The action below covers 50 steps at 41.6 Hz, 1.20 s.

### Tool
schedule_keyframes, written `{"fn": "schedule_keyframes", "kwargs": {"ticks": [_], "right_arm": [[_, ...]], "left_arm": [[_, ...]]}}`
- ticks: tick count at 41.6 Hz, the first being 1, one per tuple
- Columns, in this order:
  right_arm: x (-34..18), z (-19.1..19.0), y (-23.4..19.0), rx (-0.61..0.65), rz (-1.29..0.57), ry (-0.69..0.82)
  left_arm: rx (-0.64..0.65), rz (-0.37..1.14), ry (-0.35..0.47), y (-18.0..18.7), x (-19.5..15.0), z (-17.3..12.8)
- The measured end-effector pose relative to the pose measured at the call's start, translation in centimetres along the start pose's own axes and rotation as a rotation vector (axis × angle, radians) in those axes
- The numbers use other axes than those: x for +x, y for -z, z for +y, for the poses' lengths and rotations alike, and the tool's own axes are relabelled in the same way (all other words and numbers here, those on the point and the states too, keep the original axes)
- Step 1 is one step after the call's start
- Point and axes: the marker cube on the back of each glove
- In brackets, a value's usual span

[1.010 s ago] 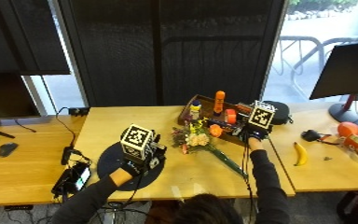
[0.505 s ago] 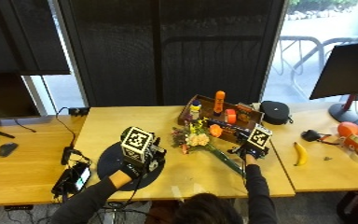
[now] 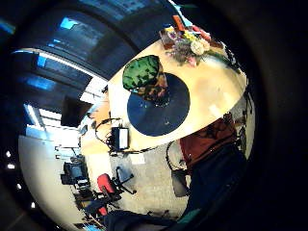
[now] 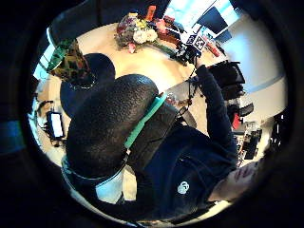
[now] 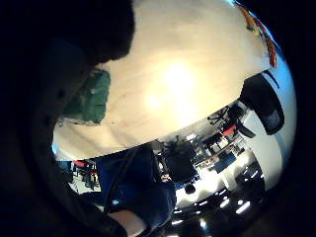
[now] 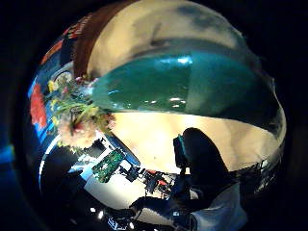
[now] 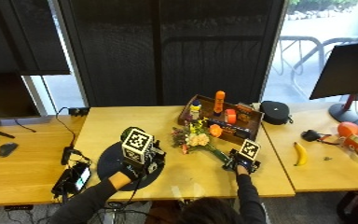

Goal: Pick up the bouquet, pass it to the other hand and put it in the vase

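While the right hand (image 7: pixel 240 164) sits low over the stem end of the bouquet (image 7: pixel 194 138), near the front edge of the table (image 7: pixel 185 177), its fingers cannot be made out from above. The right thumb-side palm view shows the green wrap (image 6: pixel 192 86) of the stems filling much of the picture, very close to the palm, with the thumb (image 6: pixel 204 156) dark against the tabletop beside it, apart from the wrap. Whether the fingers have curled round the stems cannot be told.

The bouquet lies flat on the table, its pale and pink flower heads pointing away from the person toward a wooden tray (image 7: pixel 244 137) and its stems running back to the right hand. The flower heads lie just in front of the tray, which holds an orange bottle (image 7: pixel 218 101) and other small items.

The left hand (image 7: pixel 132 169) is over a round dark mat (image 7: pixel 107 161) on the left part of the table, and its fingers cannot be seen well enough to tell their state. In the left little-finger palm view the vase (image 3: pixel 147 79), green and patterned, stands upright on the mat (image 3: pixel 159 108), with the bouquet (image 3: pixel 190 45) lying well beyond it.

Farther right on the table lie a banana (image 7: pixel 300 153) and a black pouch (image 7: pixel 274 112). A phone (image 7: pixel 79 178) rests near the left edge, beside the mat.
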Motion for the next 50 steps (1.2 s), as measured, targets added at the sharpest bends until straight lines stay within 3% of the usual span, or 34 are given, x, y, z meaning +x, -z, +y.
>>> {"fn": "schedule_keyframes", "kwargs": {"ticks": [13,18,23,42,50], "right_arm": [[0.2,1.1,-1.2,-0.05,0.107,-0.075],[-0.3,1.6,-1.0,-0.054,0.136,0.001],[-0.7,1.8,-1.6,-0.05,0.145,-0.078],[-1.6,0.6,-1.7,0.184,0.011,-0.07],[-0.6,1.8,-2.9,0.167,0.077,-0.168]], "left_arm": [[-0.031,0.014,0.023,-0.9,-0.8,0.2],[0.0,-0.025,0.022,-1.3,-0.9,0.4],[0.02,-0.028,0.018,-1.5,-0.8,0.7],[-0.001,-0.022,0.032,-2.2,-1.5,0.9],[-0.017,-0.031,0.032,-2.6,-1.4,0.5]]}}
